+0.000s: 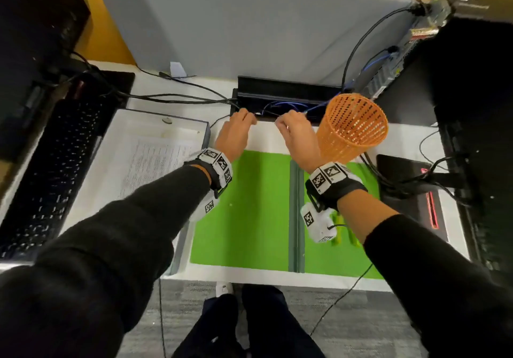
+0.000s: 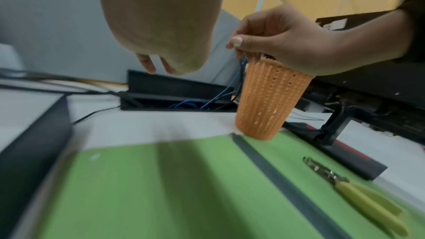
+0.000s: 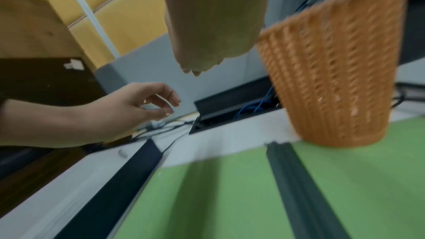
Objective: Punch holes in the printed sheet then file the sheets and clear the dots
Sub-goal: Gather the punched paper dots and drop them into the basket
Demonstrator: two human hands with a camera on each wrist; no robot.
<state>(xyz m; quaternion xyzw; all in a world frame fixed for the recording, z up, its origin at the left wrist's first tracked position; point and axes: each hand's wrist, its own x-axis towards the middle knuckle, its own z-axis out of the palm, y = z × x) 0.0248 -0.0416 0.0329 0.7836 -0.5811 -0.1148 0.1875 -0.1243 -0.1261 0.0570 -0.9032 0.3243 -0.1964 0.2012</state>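
Note:
An open green folder [image 1: 249, 205] lies on the desk with a dark spine [image 1: 294, 213]. One white paper dot [image 1: 230, 204] lies on its left half. The printed sheet [image 1: 155, 160] rests in a white tray [image 1: 194, 124] to the left. An orange mesh basket [image 1: 352, 127] stands at the folder's far right corner, with a few white specks showing through its mesh [image 2: 274, 111]. A hole punch with yellow-green handles [image 2: 368, 204] lies on the folder's right half. My left hand [image 1: 248, 117] hovers past the folder's far edge, fingers loosely curled and holding nothing. My right hand [image 2: 235, 44] is beside the basket's rim, fingertips bunched against the thumb; nothing shows between them.
A black cable tray [image 1: 288, 99] with blue wires sits just beyond both hands. A black keyboard [image 1: 52, 168] is at the left, a black device with red trim [image 1: 410, 191] at the right, and a dark computer case [image 1: 472, 107] beyond it. Cables cross the desk.

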